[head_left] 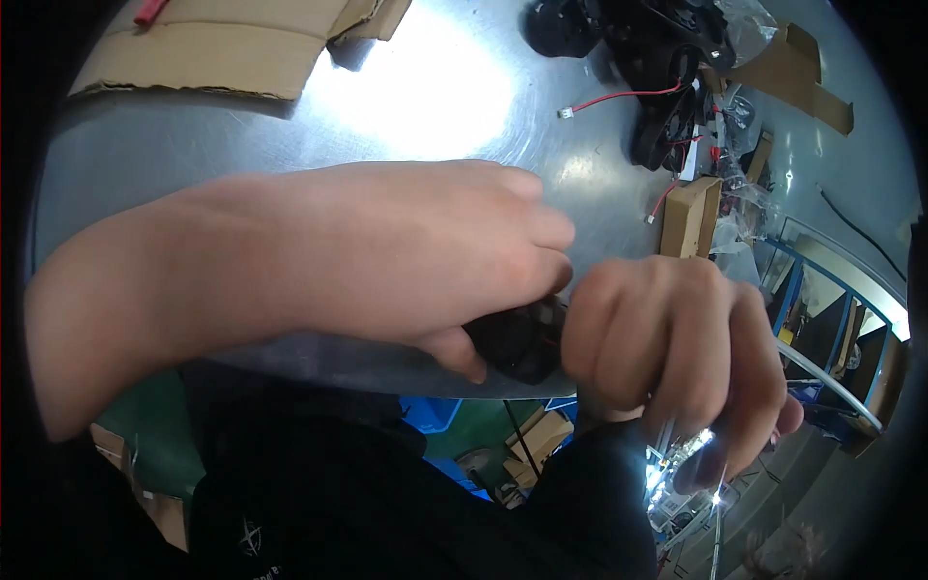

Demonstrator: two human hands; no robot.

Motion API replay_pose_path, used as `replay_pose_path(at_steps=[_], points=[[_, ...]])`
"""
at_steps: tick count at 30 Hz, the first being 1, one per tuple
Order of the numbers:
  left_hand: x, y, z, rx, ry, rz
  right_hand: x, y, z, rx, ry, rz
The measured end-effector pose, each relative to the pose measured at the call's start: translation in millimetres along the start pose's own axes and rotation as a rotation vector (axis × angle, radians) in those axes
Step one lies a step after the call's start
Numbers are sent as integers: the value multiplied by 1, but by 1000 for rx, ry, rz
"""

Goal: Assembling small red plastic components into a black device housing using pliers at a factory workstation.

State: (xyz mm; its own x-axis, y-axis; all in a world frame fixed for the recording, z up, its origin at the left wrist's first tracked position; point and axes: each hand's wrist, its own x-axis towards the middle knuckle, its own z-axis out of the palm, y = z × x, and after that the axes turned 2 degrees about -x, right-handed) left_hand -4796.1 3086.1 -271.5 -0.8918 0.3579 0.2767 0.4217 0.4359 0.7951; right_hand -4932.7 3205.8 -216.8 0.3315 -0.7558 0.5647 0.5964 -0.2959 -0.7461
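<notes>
My left hand (pixel 416 246) reaches across from the left with its fingers closed round a dark black part (pixel 522 343) near the front edge of the metal table (pixel 261 145). Much of that part is hidden under the palm and fingers, so its exact kind does not show. Just to the right of it is my right hand (pixel 677 348), its fingers curled in tightly. What this hand holds, if anything, I cannot make out; bright shiny spots show below its fingers. The knuckles are right beside the black part, and whether they touch it I cannot tell.
Flattened cardboard (pixel 203 53) lies at the far left. At the far right are several black plastic parts (pixel 657 48), a red wire (pixel 628 94) with a white connector, clear plastic bags and a small cardboard box (pixel 688 217). A blue-framed rack (pixel 831 319) stands farther right.
</notes>
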Motion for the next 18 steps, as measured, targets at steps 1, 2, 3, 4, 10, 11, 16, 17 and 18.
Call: replay_pose_path(at_steps=[1, 2, 3, 4, 10, 11, 16, 17, 18], points=[[2, 1, 2, -13, 41, 6, 0, 1, 3, -45, 48, -11], [0, 0, 5, -3, 37, 12, -1, 1, 3, -90, 91, -26], [-1, -2, 7, 1, 81, -3, -6, -8, 9, -192, 152, 86], [-2, -3, 10, 3, 124, -17, -9, -10, 17, -320, 261, 98], [0, 9, 21, 82, 286, -79, -20, -6, 67, -766, 709, -183], [1, 10, 22, 84, 288, -68, -23, 0, 70, -807, 747, -206], [3, 17, 17, 123, 254, -161, -33, 15, 84, -915, 800, -322], [2, 16, 19, 123, 256, -160, -33, 18, 86, -916, 798, -321], [2, 13, 22, 126, 291, -141, -33, 22, 87, -945, 795, -347]])
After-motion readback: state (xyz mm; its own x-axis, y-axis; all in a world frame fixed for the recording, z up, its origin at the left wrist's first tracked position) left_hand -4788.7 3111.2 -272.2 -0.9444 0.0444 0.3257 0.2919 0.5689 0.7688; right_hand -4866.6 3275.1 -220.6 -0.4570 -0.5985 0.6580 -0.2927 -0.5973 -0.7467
